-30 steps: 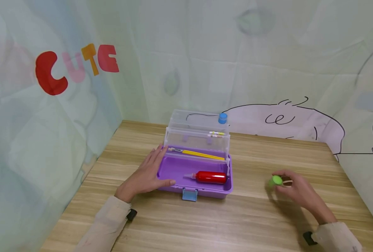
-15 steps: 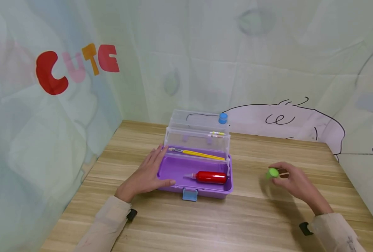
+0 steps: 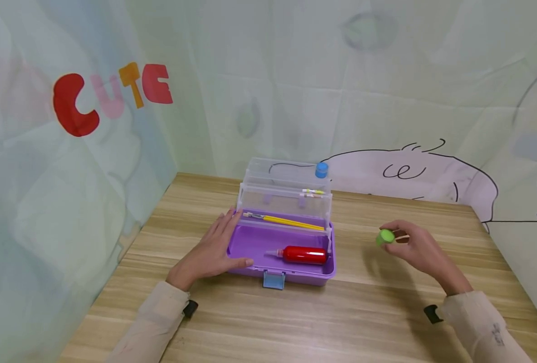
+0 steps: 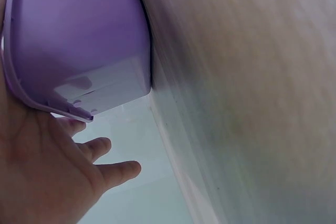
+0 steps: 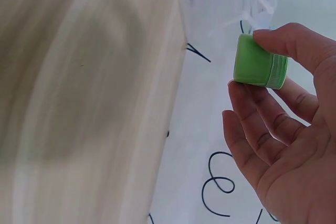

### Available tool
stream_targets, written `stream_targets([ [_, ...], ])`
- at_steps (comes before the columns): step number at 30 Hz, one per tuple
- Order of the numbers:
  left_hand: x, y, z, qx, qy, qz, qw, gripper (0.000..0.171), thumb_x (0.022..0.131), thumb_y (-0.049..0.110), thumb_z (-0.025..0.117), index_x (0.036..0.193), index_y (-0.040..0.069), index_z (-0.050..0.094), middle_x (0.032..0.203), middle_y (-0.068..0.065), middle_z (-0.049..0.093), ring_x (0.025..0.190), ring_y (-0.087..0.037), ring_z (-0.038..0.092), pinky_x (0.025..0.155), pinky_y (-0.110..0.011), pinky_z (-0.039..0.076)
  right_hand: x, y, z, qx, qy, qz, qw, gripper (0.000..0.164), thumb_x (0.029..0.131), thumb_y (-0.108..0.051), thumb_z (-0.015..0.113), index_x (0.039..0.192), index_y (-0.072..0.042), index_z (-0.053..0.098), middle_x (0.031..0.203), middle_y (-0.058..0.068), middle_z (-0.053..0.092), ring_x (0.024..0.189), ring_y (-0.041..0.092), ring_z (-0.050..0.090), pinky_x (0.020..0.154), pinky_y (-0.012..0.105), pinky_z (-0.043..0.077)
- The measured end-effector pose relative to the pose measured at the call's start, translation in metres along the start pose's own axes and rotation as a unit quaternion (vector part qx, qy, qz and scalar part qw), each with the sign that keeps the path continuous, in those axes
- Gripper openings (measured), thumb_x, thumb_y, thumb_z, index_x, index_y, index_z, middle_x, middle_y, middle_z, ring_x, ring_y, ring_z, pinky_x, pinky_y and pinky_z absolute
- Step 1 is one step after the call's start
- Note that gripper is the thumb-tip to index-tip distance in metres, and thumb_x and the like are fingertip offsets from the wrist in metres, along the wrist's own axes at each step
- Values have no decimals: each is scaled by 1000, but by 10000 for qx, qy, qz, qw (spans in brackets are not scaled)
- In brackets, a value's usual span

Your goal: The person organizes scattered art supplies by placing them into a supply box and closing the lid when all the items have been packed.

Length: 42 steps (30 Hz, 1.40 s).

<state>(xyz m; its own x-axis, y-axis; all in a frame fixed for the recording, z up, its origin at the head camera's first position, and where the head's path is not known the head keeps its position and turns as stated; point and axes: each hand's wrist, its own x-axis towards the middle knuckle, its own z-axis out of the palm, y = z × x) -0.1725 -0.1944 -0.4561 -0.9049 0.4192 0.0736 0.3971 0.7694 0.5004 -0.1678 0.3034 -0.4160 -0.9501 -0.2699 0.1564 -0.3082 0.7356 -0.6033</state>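
My right hand (image 3: 415,248) pinches a small green paint pot (image 5: 256,62) between thumb and fingertips, held above the table to the right of the purple box (image 3: 273,275). My left hand (image 3: 211,248) rests on that box's left side, fingers straight, thumb over the front rim; in the left wrist view the palm lies against the purple wall (image 4: 79,30). Inside the box lies a red squeeze bottle (image 3: 305,255) with a clear nozzle. Yellow-handled paintbrushes (image 3: 291,222) lie across its back part. The clear tiered trays (image 3: 282,201) stand raised behind.
A small blue pot (image 3: 321,170) and a short yellow-and-white item (image 3: 313,191) sit in the raised clear trays. A blue latch (image 3: 274,280) hangs at the box's front. Printed cloth (image 3: 268,101) walls stand at the back and sides of the wooden table (image 3: 341,322).
My right hand has moved left and farther back with the green paint pot, nearer the box. The left hand and the box have stayed in place.
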Motion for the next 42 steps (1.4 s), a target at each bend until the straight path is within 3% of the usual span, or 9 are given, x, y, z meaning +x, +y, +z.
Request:
stream_targets([
  [6, 0, 1, -1, -6, -35, -50, 10000, 123, 77, 78, 67, 165, 24, -1, 172, -10, -2, 155, -42, 6, 123, -62, 12, 11, -8, -3, -33, 15, -41, 10000, 31, 90, -18, 78, 119, -8, 70, 113, 8, 71, 102, 25, 66, 83, 26, 57],
  [22, 2, -1, 0, 54, -36, -18, 10000, 124, 77, 79, 66, 165, 24, -1, 172, -11, -2, 156, -42, 6, 124, -61, 12, 39, -27, -8, -59, 92, -112, 9999, 36, 92, -20, 77, 123, -6, 69, 116, 10, 71, 105, 30, 66, 90, 50, 58],
  [30, 1, 0, 1, 7, -20, -58, 10000, 123, 78, 69, 73, 165, 24, -1, 172, -12, -1, 156, -42, 6, 123, -63, 12, 54, -38, -9, 112, 4, -246, 9996, 37, 93, -24, 75, 124, -6, 68, 117, 9, 70, 104, 28, 66, 92, 50, 57],
  [42, 1, 1, 0, -9, -14, -45, 10000, 122, 78, 68, 74, 165, 25, -1, 172, -12, -1, 155, -43, 6, 122, -65, 13, 80, -56, -8, 138, -174, -158, 9996, 38, 93, -26, 75, 124, -7, 66, 119, 9, 67, 108, 29, 63, 96, 52, 55],
])
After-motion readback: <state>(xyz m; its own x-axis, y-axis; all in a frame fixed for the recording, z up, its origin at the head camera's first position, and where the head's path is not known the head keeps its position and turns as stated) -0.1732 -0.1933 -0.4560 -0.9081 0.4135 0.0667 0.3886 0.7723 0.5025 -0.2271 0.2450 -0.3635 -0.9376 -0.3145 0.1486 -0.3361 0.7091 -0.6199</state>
